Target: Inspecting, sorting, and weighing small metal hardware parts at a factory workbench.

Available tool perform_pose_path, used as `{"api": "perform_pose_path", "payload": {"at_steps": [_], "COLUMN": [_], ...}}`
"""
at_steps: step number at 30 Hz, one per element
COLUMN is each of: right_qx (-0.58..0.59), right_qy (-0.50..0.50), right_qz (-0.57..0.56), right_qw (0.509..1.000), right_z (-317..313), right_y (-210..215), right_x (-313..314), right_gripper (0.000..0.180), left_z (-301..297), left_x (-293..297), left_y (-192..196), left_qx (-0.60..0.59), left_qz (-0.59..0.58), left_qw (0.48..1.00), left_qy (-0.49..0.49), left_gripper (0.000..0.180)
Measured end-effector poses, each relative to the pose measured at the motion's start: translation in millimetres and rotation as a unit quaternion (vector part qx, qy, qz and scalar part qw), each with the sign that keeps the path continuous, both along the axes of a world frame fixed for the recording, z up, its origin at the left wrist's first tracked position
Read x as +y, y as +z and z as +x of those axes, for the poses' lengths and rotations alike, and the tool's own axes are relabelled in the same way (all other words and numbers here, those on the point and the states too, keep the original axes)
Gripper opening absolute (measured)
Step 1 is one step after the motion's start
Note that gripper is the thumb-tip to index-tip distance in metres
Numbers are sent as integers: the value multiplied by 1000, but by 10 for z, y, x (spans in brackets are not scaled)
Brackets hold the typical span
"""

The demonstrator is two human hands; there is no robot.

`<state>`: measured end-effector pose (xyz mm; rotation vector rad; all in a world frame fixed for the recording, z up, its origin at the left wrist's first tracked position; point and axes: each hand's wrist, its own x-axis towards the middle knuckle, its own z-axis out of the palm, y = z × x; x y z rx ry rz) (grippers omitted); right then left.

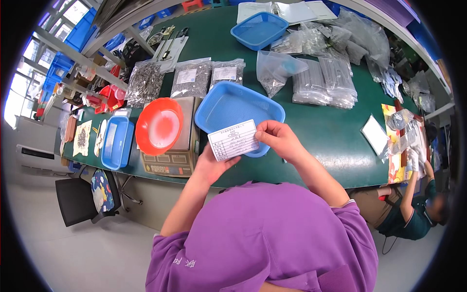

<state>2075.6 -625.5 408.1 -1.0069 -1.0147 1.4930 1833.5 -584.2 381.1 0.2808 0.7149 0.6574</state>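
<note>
Between my two hands is a white paper label (233,140) with a printed table and handwriting on it. My left hand (212,164) grips its lower left side, thumb along the bottom edge. At its right edge, my right hand (280,138) pinches the label between thumb and fingers. Just behind the label lies a blue plastic basket (238,104), partly hidden by it. Left of my left hand stands a weighing scale (168,164) with an orange-red plastic bowl (160,126) on top.
Clear bags of small metal parts (190,80) line up behind the scale. Bags of clear tubes (323,82) lie to the right, near another blue basket (259,30). At left are a blue tray (117,141) and a chair (87,197). A co-worker (408,209) works at far right.
</note>
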Motion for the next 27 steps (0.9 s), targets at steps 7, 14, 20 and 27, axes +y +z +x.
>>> {"api": "perform_pose_path", "payload": {"at_steps": [7, 14, 20, 27], "right_qx": [-46, -483, -280, -229], "right_qy": [-27, -285, -218, -447], "right_qz": [-80, -48, -279, -173], "right_qw": [995, 827, 893, 848], "right_z": [-173, 117, 152, 1226], "right_y": [-316, -790, -1297, -1037], "right_x": [21, -36, 68, -779], "right_gripper": [15, 82, 49, 25], "left_z": [-195, -611, -894, -787], "left_x": [114, 115, 202, 519], "left_y": [-59, 57, 185, -220], "left_qx": [250, 501, 448, 283], "left_qz": [220, 536, 554, 283], "left_qw": [943, 675, 702, 915], "left_qy": [-2, 79, 13, -56], "left_gripper": [28, 12, 13, 17]}}
